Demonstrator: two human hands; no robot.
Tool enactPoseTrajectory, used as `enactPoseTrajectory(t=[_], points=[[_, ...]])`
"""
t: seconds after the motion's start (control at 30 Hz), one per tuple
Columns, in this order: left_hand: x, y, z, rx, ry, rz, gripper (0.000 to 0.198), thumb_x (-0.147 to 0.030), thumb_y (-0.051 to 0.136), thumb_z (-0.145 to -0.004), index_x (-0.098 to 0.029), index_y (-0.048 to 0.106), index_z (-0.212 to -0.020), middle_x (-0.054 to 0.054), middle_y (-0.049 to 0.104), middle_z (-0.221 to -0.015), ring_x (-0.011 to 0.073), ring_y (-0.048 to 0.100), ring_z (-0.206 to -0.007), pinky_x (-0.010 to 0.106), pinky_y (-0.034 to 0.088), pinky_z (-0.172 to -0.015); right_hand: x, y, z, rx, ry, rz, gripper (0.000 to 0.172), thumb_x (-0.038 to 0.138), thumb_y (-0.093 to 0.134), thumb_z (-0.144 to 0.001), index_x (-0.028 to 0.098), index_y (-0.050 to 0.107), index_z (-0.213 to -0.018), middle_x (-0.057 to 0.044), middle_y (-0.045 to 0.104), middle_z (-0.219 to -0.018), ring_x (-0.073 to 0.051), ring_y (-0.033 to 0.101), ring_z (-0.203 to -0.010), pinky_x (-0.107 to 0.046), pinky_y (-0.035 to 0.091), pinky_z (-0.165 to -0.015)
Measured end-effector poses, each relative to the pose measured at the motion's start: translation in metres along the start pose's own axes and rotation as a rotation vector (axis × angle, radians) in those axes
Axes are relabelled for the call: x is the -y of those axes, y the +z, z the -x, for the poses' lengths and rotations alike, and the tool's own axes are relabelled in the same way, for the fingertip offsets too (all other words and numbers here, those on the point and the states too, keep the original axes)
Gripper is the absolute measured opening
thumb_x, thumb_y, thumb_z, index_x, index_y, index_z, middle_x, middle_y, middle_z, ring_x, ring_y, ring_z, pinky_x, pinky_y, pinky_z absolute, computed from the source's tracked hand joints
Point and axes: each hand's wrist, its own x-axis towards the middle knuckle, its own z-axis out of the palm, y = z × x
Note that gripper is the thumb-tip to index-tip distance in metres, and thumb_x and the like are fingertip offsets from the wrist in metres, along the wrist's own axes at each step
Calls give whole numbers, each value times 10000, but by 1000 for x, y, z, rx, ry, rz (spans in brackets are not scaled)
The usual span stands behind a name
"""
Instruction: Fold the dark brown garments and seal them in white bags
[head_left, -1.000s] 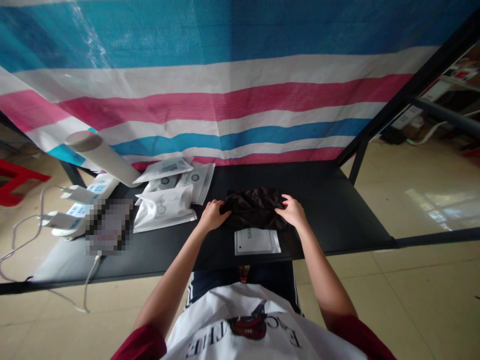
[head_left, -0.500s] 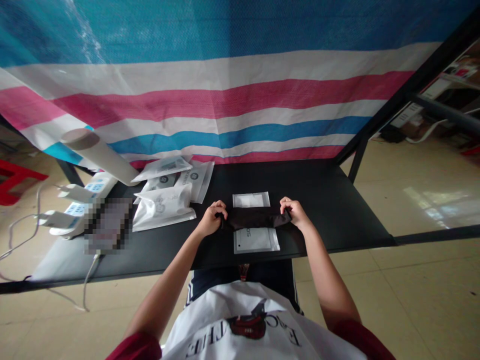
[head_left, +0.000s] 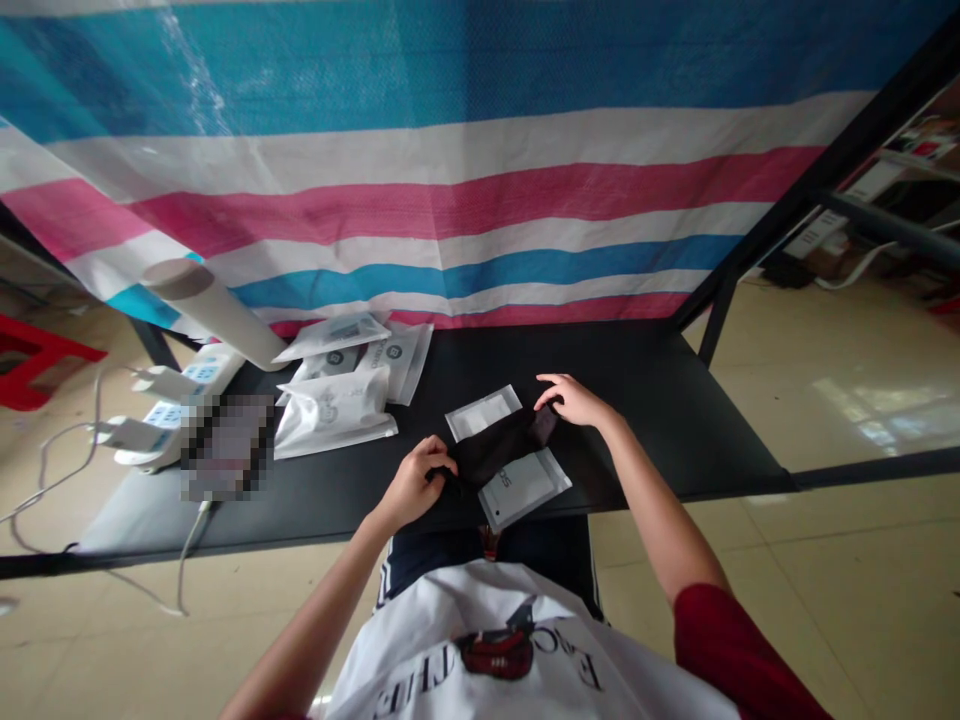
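Note:
A strip of black cloth (head_left: 491,450) lies at a slant on the table in front of me, between my hands. Closed fingers of my left hand (head_left: 416,482) pinch its near left end. My right hand (head_left: 576,402) is at the far right end, fingers stretched and parted, the fingertips at or just over the cloth. Beyond the cloth is a small white packet (head_left: 484,412). A larger pale flat packet with grey lettering (head_left: 525,490) sticks out on the near side. The cloth hides whatever joins or separates the two packets.
Several white plastic pouches (head_left: 334,405) are heaped on the black table (head_left: 637,440) to the left. Beside them are a leaning white cylinder (head_left: 225,315), a power strip (head_left: 176,400) with chargers, and a blurred-out device (head_left: 229,445) on a cable. A striped sheet (head_left: 450,190) hangs behind.
The cloth and both packets have turned from level to a slant, right end farther away. My left hand moved nearer to me; the right fingers have loosened and spread.

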Motion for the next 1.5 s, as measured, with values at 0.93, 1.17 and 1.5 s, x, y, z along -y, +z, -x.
enactPoseTrajectory(t=[0.93, 1.17, 1.5], points=[[-63, 68, 32, 35, 82, -442, 209, -217, 608, -841, -217, 690, -1033, 91, 628, -963, 225, 609, -907, 336, 579, -740, 41, 36, 10, -361, 123, 206, 180, 267, 574, -880, 209, 731, -947, -91, 710, -996, -235, 645, -914, -367, 477, -883], [-52, 65, 33, 157, 194, -361, 348, -156, 670, -753, -212, 594, -1088, 119, 525, -1417, 319, 365, -1426, 533, 386, -1129, 44, 60, -36, -385, 194, -30, 208, 199, 615, -800, 229, 636, -1005, -16, 719, -793, -192, 693, -722, -276, 497, -693], [-49, 50, 16, 153, 194, -263, 356, -225, 664, -816, -218, 569, -1158, 98, 683, -1175, 269, 567, -1245, 483, 394, -1134, 48, 64, -47, -336, 134, -187, 233, 186, 664, -783, 222, 640, -1012, -54, 750, -988, -176, 716, -775, -299, 552, -756]])
